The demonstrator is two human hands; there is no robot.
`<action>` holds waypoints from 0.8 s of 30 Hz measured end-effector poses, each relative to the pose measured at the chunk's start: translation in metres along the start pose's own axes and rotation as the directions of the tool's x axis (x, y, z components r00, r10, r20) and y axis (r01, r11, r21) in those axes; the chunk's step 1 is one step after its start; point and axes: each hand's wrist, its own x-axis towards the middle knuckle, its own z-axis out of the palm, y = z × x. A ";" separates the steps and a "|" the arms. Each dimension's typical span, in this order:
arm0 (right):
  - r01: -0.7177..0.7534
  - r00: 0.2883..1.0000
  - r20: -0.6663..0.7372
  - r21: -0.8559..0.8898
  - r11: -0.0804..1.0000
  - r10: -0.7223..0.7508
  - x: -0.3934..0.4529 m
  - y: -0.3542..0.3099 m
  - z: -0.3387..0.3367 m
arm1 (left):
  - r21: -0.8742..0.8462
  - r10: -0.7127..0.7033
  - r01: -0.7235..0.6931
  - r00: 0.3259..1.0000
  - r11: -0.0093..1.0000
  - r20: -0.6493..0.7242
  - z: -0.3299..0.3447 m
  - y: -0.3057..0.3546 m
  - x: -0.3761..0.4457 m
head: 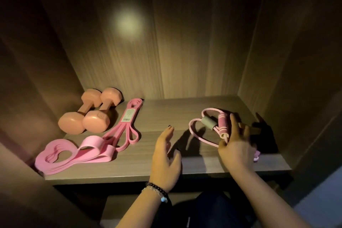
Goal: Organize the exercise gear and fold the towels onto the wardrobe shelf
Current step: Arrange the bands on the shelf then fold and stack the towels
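Right now, right hand [236, 146] pinches a pink foam handle [223, 125] of the figure-eight resistance tube [201, 129], right of centre on the wardrobe shelf [166, 168]. Left hand [165, 155] hovers mid-frame, fingers spread, holding nothing. Two peach dumbbells [90, 111] sit side by side at left, long pink band [127, 122] just right of them, wide pink loop bands [74, 153] lower left.

I am looking into a wardrobe in a home. I see dark wood-grain walls [185, 42] and a flat wooden shelf [166, 164]. Two peach dumbbells [88, 116] and soft pink stretchy bands [74, 155] lie on it.
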 end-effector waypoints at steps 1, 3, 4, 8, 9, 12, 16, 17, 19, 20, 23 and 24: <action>-0.017 1.000 0.018 0.070 0.997 0.016 -0.005 -0.001 -0.009 | -0.085 -0.051 0.049 0.998 0.995 -0.023 -0.001 0.010 -0.003; -0.012 1.000 -0.004 0.275 0.961 0.014 -0.020 -0.004 -0.026 | -0.207 -0.114 0.099 0.991 0.973 -0.064 -0.001 0.032 -0.010; 0.051 0.998 -0.053 0.354 0.934 -0.035 -0.031 -0.007 -0.034 | -0.259 -0.138 0.112 0.987 0.959 -0.085 -0.001 0.043 -0.014; 0.288 0.958 -0.158 0.556 0.780 -0.241 -0.079 -0.018 -0.062 | -0.541 -0.343 0.274 0.939 0.795 -0.029 -0.006 0.086 -0.036; 0.326 0.944 -0.159 0.582 0.745 -0.290 -0.090 -0.021 -0.066 | -0.605 -0.384 0.306 0.923 0.735 -0.001 -0.010 0.095 -0.043; 0.418 0.892 -0.115 0.577 0.702 -0.437 -0.123 -0.024 -0.071 | -0.720 -0.445 0.311 0.895 0.620 0.003 -0.026 0.112 -0.066; 0.578 0.792 -0.141 0.486 0.655 -0.594 -0.151 -0.018 -0.069 | -0.679 -0.442 0.301 0.896 0.670 -0.038 -0.046 0.115 -0.091; 0.594 0.780 -0.126 0.457 0.662 -0.613 -0.157 -0.018 -0.068 | -0.663 -0.428 0.293 0.903 0.689 -0.045 -0.049 0.116 -0.096; 0.614 0.766 -0.097 0.402 0.680 -0.635 -0.166 -0.020 -0.071 | -0.644 -0.391 0.278 0.919 0.713 -0.037 -0.054 0.121 -0.103; 0.611 0.770 -0.069 0.364 0.703 -0.634 -0.170 -0.023 -0.074 | -0.626 -0.373 0.275 0.927 0.730 -0.029 -0.054 0.124 -0.106; 0.563 0.810 0.060 0.193 0.803 -0.583 -0.176 -0.031 -0.088 | -0.554 -0.337 0.255 0.940 0.793 -0.049 -0.053 0.123 -0.110; 0.537 0.829 0.085 0.155 0.829 -0.553 -0.177 -0.032 -0.092 | -0.533 -0.337 0.256 0.939 0.806 -0.059 -0.052 0.122 -0.110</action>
